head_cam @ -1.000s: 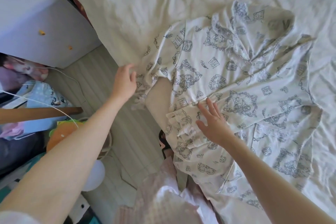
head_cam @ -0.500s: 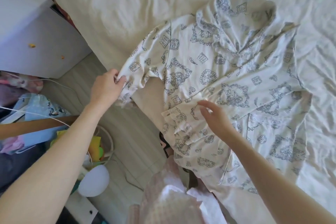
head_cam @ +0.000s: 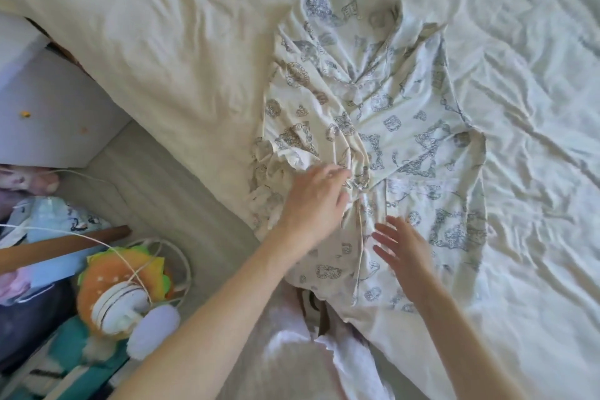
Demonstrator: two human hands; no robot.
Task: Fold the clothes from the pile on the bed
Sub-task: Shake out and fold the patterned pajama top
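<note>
— Where's the shirt (head_cam: 383, 127) lying?

— On the bed (head_cam: 181, 42), near the edge, collar end away from the person. Pale fabric with a grey-blue print. One side is folded in over the middle, so the sleeve there sits bunched on top and I can't trace its outline.

— And the hands?

— The left hand (head_cam: 313, 201) is down on that bunched part. Its fingertips are blurred and sunk into the folds; I can't tell whether they pinch cloth or only press it. The right hand (head_cam: 401, 248) has its fingers spread and straight, palm down over the lower front of the shirt. It looks to be touching, though the blur makes that uncertain.

— Can you see the hem?

— Not all of it. The forearms cross over it, and something pink and white at the bottom edge covers the rest.

— Beside the bed?

— A strip of floor (head_cam: 168, 178), then a white cabinet (head_cam: 48, 114) cut off by the frame. Below that, clutter: a burger toy (head_cam: 130, 273), white headphones (head_cam: 120, 302) with a cord (head_cam: 97, 237) trailing across, and blue cloth I can't identify.
</note>
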